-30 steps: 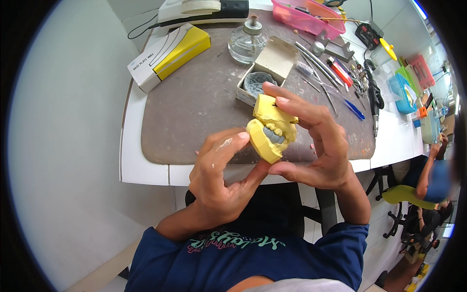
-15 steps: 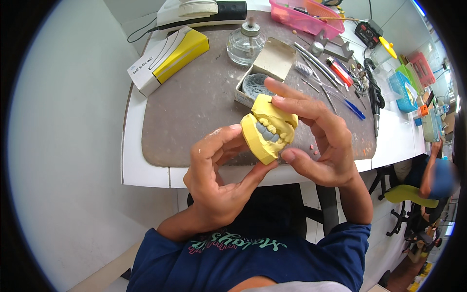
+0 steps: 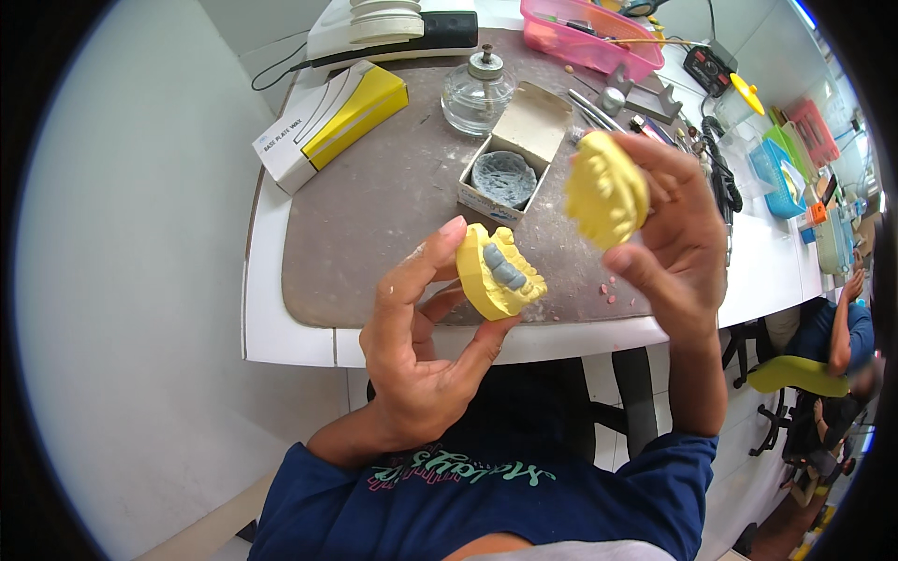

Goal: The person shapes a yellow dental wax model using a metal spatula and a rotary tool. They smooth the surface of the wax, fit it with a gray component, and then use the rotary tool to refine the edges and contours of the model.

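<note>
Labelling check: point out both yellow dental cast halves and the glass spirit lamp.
cast half with grey teeth (image 3: pixel 496 276), head view, on its tooth row
plain yellow cast half (image 3: pixel 606 192), head view, mid-face
glass spirit lamp (image 3: pixel 477 93), head view, on its glass body

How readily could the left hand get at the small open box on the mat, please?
Probably not readily: the left hand grips a yellow cast, though the box lies unobstructed just beyond.

A pale yellow dental cast with a row of grey-blue teeth is seen at the centre, and a plain yellow cast to its right. The desk is white, covered by a grey-brown mat speckled with pink crumbs. A white and yellow box lies far left, a pink tray far right. A navy sleeve bears teal lettering.
</note>
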Tool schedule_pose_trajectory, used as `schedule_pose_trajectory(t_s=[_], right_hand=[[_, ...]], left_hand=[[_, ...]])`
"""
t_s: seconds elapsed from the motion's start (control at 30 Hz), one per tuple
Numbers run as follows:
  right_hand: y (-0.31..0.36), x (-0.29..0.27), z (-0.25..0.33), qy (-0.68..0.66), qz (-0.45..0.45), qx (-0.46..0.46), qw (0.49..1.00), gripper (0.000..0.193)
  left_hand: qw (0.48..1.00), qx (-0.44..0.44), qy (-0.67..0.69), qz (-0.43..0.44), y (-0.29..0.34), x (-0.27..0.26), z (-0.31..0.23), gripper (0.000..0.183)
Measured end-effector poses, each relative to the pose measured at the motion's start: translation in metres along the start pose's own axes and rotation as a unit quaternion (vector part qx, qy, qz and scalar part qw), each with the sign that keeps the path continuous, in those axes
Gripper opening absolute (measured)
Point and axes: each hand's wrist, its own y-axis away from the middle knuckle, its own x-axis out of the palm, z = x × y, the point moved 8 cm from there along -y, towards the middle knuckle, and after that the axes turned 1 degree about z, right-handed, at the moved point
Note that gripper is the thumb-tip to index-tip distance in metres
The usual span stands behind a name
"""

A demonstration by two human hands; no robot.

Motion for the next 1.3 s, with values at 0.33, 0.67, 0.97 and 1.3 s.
schedule_pose_trajectory(t_s=[0.33, 0.67, 0.97, 1.3], right_hand=[[0.017, -0.008, -0.003, 0.515, 0.084, 0.036, 0.853, 0.051], [0.02, 0.035, 0.033, 0.312, 0.007, -0.063, 0.948, 0.053], [0.048, 0.046, 0.015, 0.177, -0.13, -0.082, 0.972, 0.044], [0.051, 0.043, 0.003, 0.119, -0.15, -0.063, 0.98, 0.044]], left_hand=[[0.998, -0.017, 0.047, -0.036, 0.003, -0.005, 0.006, 0.07], [0.951, -0.136, 0.261, 0.092, -0.009, 0.007, 0.008, 0.071], [0.93, -0.152, 0.31, 0.13, -0.007, 0.012, 0.013, 0.069], [0.939, -0.145, 0.289, 0.121, -0.008, 0.013, 0.011, 0.068]])
